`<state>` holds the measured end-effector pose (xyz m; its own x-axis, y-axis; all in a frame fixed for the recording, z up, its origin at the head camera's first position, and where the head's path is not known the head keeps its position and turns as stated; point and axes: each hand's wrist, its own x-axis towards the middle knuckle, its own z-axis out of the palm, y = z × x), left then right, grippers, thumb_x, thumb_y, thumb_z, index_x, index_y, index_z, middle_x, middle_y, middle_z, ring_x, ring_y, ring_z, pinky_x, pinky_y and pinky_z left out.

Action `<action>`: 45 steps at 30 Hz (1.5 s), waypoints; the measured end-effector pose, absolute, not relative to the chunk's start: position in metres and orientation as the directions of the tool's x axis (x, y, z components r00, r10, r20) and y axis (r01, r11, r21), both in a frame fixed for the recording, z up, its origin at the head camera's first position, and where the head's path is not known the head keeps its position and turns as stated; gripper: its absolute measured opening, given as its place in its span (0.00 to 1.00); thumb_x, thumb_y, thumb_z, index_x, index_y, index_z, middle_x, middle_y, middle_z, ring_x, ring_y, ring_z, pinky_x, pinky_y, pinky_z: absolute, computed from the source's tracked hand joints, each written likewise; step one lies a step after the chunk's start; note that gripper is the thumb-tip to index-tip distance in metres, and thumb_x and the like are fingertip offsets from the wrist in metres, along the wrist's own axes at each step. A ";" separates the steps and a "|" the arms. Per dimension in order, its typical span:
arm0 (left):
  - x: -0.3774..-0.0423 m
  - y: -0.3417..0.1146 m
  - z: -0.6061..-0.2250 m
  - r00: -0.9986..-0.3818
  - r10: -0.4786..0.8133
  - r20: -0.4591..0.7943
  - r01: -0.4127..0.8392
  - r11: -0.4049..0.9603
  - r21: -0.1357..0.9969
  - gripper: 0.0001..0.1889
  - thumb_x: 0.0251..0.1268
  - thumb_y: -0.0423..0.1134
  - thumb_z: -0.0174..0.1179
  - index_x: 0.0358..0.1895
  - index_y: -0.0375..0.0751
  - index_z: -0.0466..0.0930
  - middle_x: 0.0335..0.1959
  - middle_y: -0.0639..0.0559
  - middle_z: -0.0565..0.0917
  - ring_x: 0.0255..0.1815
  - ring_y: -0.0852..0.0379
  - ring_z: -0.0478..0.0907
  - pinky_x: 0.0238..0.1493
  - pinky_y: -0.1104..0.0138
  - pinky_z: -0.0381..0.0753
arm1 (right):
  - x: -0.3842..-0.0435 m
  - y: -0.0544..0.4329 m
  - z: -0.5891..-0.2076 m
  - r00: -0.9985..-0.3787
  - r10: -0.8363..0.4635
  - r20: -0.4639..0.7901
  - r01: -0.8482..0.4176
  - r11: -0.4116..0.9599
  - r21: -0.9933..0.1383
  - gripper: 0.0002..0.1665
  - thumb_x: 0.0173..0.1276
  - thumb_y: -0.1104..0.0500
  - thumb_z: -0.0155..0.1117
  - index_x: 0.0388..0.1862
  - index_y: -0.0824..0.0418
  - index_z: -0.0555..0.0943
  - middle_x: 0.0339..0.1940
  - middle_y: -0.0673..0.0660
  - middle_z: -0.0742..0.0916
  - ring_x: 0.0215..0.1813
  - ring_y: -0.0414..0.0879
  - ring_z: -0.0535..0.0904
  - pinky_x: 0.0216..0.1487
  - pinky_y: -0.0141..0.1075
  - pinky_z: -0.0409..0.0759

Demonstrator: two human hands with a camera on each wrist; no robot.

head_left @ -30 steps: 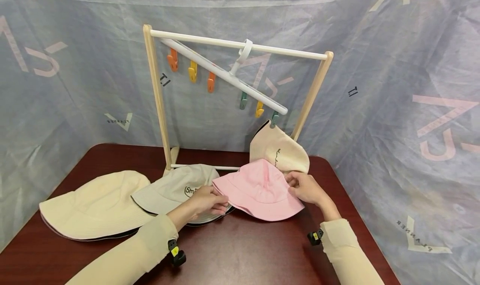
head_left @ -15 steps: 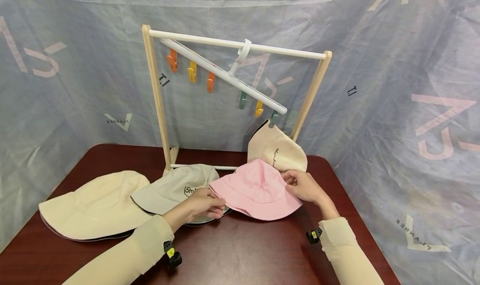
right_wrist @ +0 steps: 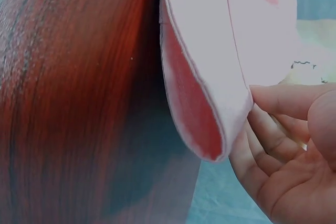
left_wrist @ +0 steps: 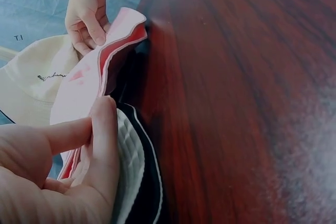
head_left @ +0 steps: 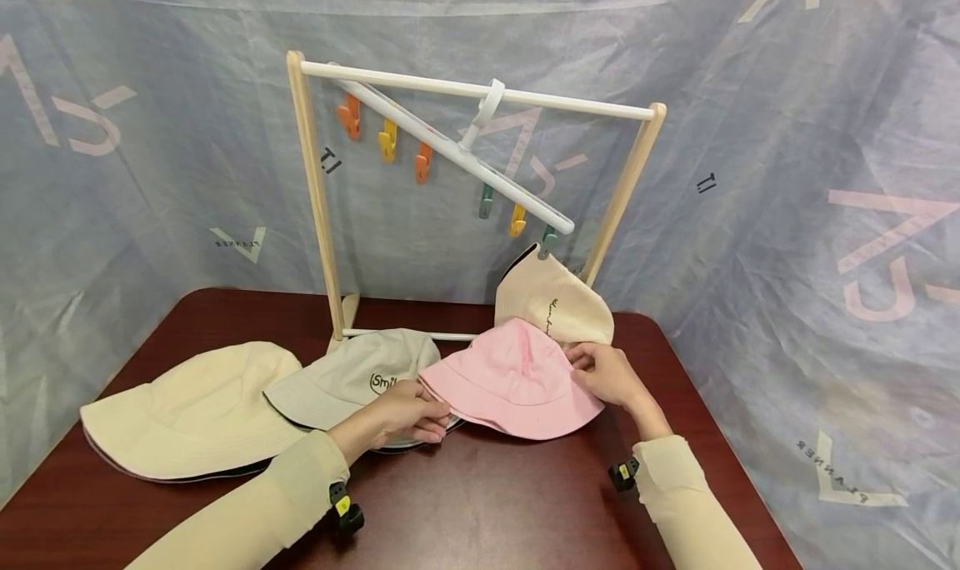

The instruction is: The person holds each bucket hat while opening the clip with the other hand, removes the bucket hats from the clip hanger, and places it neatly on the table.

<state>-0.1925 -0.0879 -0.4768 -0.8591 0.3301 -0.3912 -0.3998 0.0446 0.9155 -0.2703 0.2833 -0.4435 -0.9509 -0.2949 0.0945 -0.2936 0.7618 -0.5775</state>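
Note:
A pink bucket hat is held up between both hands, crown upward. My left hand pinches its brim at the left; in the left wrist view, thumb and forefinger meet at the folded edge. My right hand pinches the brim on the other side, and the right wrist view shows the brim folded double there. Behind the pink hat, a cream hat with dark script hangs by one green clip from a tilted white hanger. A grey hat with "Smile" lettering lies partly behind my left hand.
A large cream bucket hat lies on the dark red table at the left. The wooden rack stands at the back, and several orange, yellow and green clips hang from its hanger. Grey fabric walls the table in.
Both hands and the pink hat have shifted slightly left. The hanger's left end and its clips have swayed a little. Both hands keep their pinch on the brim.

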 end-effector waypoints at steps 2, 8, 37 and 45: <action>-0.193 -0.088 -0.478 -0.860 0.329 -0.391 -0.398 0.050 0.916 0.07 0.78 0.30 0.61 0.46 0.28 0.73 0.37 0.40 0.86 0.29 0.56 0.87 0.37 0.65 0.91 | -0.271 0.283 -0.445 -0.953 -0.286 0.099 -0.289 0.768 -0.572 0.12 0.68 0.69 0.70 0.50 0.66 0.88 0.39 0.58 0.91 0.43 0.51 0.88 0.45 0.45 0.87; -0.192 -0.085 -0.483 -0.869 0.317 -0.381 -0.382 0.060 0.922 0.07 0.76 0.29 0.62 0.44 0.27 0.75 0.37 0.38 0.86 0.28 0.57 0.87 0.35 0.66 0.90 | -0.271 0.283 -0.449 -0.945 -0.298 0.132 -0.320 0.770 -0.552 0.11 0.67 0.70 0.70 0.48 0.67 0.88 0.38 0.60 0.91 0.43 0.54 0.89 0.46 0.48 0.88; -0.192 -0.083 -0.488 -0.863 0.349 -0.364 -0.358 0.084 0.930 0.07 0.73 0.27 0.63 0.44 0.22 0.81 0.32 0.40 0.87 0.26 0.60 0.86 0.35 0.68 0.90 | -0.278 0.276 -0.447 -0.960 -0.256 0.116 -0.281 0.860 -0.427 0.25 0.65 0.70 0.68 0.62 0.71 0.83 0.34 0.56 0.90 0.40 0.53 0.85 0.43 0.48 0.84; -0.193 -0.088 -0.488 -0.850 0.378 -0.367 -0.369 0.070 0.927 0.07 0.76 0.30 0.62 0.46 0.26 0.78 0.37 0.40 0.87 0.29 0.58 0.87 0.37 0.67 0.90 | -0.276 0.280 -0.448 -0.955 -0.276 0.114 -0.296 0.836 -0.463 0.20 0.65 0.68 0.68 0.57 0.68 0.86 0.38 0.60 0.91 0.41 0.55 0.87 0.41 0.48 0.86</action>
<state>-0.1932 -0.0885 -0.4876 -0.8499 0.3779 -0.3673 -0.3695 0.0696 0.9266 -0.2755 0.2799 -0.4483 -0.9545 -0.2755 0.1137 -0.2963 0.8356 -0.4626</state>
